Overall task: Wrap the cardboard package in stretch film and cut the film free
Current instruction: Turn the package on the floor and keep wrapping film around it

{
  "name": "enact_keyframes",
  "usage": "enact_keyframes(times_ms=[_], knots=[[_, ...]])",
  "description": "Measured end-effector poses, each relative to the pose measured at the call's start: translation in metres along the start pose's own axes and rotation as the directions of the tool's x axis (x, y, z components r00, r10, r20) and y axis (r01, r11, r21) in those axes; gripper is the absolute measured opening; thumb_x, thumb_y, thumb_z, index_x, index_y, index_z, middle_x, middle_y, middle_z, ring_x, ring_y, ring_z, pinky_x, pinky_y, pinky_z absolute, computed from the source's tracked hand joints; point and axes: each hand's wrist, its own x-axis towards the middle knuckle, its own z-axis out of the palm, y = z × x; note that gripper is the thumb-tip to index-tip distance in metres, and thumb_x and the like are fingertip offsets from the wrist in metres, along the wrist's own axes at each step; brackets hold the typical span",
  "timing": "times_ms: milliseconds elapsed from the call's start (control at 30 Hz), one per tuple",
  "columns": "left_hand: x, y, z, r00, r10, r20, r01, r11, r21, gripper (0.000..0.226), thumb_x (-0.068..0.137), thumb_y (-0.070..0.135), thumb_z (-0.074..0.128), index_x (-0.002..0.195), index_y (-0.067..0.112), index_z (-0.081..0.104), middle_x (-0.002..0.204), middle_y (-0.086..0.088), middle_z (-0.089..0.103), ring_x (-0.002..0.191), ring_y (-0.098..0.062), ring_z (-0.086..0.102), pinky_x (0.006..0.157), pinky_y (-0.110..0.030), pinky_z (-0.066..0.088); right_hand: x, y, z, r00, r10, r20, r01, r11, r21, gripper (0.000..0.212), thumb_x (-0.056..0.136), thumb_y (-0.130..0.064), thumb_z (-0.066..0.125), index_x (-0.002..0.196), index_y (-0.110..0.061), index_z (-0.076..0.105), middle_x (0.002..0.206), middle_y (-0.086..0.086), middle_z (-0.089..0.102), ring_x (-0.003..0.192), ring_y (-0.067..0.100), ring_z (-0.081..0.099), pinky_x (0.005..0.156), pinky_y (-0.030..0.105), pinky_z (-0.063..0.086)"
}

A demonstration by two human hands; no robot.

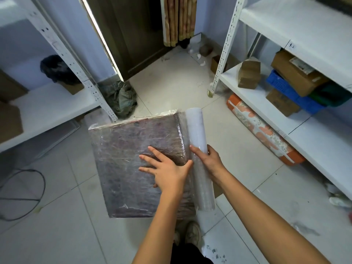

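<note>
No legible text, brand or number is shown. A pale printed label (301,66) is seen on a cardboard box (294,75) on the right-hand shelf (253,96), its print too blurred to be read.

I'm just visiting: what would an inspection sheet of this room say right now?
Surface: pale tiled floor, dusty and scuffed.
Job's things: package already covered in film; film roll lies along its right edge.
Clutter: paper scraps near the door; green bag; orange roll under the shelf.
Hands: left hand presses flat on the package; right hand grips the film roll.
Cables: black cable looped on the floor at left.
Surroundings: white shelves with boxes and a blue crate; door; curtain.
</note>
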Motion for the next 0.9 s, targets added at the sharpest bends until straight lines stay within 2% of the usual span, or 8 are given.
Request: enact_keyframes(times_ms=[100, 267, 467, 600, 700, 800, 900], knots=[[-0.003, 0.008, -0.011, 0.998, 0.006, 0.062, -0.001, 0.996, -0.087, 0.132, 0.071, 0.063, 0.069, 0.147, 0.010, -0.024, 0.155, -0.023, -0.021, 0.139, -0.054, -0.009, 0.102, -0.054, 0.036, -0.010, -0.019, -0.005, 0.998, -0.044, -0.053, 0.042, 0.998, -0.045, 0.036, 0.072, -0.035, 0.080, 0.096, -0.014, 0.063, 0.096, 0.007, 0.070, 0.086, 0.023, 0.068, 0.080, 0.038, 0.056], [-0.006, 0.010, -0.015, 0.987, 0.019, 0.158, 0.011, 0.981, -0.192, 0.128, 0.073, 0.060, 0.069, 0.148, 0.013, -0.024, 0.155, -0.020, -0.022, 0.140, -0.052, -0.011, 0.112, -0.051, 0.022, -0.023, -0.038, -0.010, 0.987, -0.099, -0.124, 0.081, 0.986, -0.144, 0.044, 0.071, -0.038, 0.080, 0.102, -0.012, 0.061, 0.093, 0.000, 0.068, 0.080, 0.012, 0.064, 0.072, 0.026, 0.051], [0.013, -0.005, -0.028, 0.973, 0.070, 0.221, -0.026, 0.980, -0.196, 0.127, 0.072, 0.060, 0.071, 0.149, 0.022, -0.022, 0.157, -0.012, -0.024, 0.142, -0.046, -0.013, 0.114, -0.052, 0.016, -0.037, -0.035, 0.001, 0.983, -0.063, -0.170, 0.032, 0.983, -0.179, 0.051, 0.071, -0.044, 0.078, 0.105, -0.012, 0.059, 0.100, 0.002, 0.066, 0.088, 0.017, 0.063, 0.078, 0.030, 0.050], [0.028, -0.023, -0.042, 0.966, 0.076, 0.247, -0.012, 0.968, -0.249, 0.129, 0.069, 0.055, 0.077, 0.149, 0.029, -0.019, 0.157, -0.008, -0.024, 0.144, -0.041, -0.013, 0.115, -0.052, 0.011, -0.045, -0.037, 0.019, 0.985, -0.038, -0.167, 0.011, 0.987, -0.162, 0.057, 0.075, -0.040, 0.077, 0.116, -0.006, 0.056, 0.105, 0.004, 0.062, 0.089, 0.017, 0.058, 0.071, 0.023, 0.044], [0.029, -0.034, -0.050, 0.969, 0.065, 0.238, 0.005, 0.960, -0.281, 0.131, 0.064, 0.056, 0.080, 0.150, 0.030, -0.015, 0.157, -0.010, -0.022, 0.146, -0.038, -0.007, 0.116, -0.052, 0.014, -0.049, -0.039, 0.030, 0.990, -0.017, -0.142, -0.014, 0.977, -0.212, 0.062, 0.076, -0.041, 0.075, 0.121, -0.005, 0.053, 0.109, 0.005, 0.060, 0.089, 0.015, 0.054, 0.057, 0.018, 0.040], [0.025, -0.040, -0.059, 0.978, 0.106, 0.181, -0.063, 0.971, -0.230, 0.129, 0.065, 0.057, 0.079, 0.152, 0.019, -0.008, 0.157, -0.013, -0.010, 0.145, -0.036, 0.009, 0.115, -0.048, 0.023, -0.051, -0.038, 0.042, 0.992, 0.007, -0.123, -0.036, 0.973, -0.229, 0.069, 0.075, -0.042, 0.076, 0.126, -0.005, 0.049, 0.120, 0.008, 0.061, 0.092, 0.017, 0.055, 0.073, 0.024, 0.043], [0.019, -0.043, -0.065, 0.975, 0.138, 0.173, -0.096, 0.968, -0.231, 0.123, 0.071, 0.052, 0.077, 0.152, 0.014, -0.006, 0.159, -0.015, -0.001, 0.144, -0.033, 0.019, 0.114, -0.043, 0.027, -0.057, -0.039, 0.050, 0.996, 0.033, -0.087, -0.053, 0.971, -0.234, 0.071, 0.075, -0.044, 0.075, 0.128, -0.005, 0.047, 0.121, 0.007, 0.059, 0.097, 0.019, 0.057, 0.080, 0.028, 0.044]])
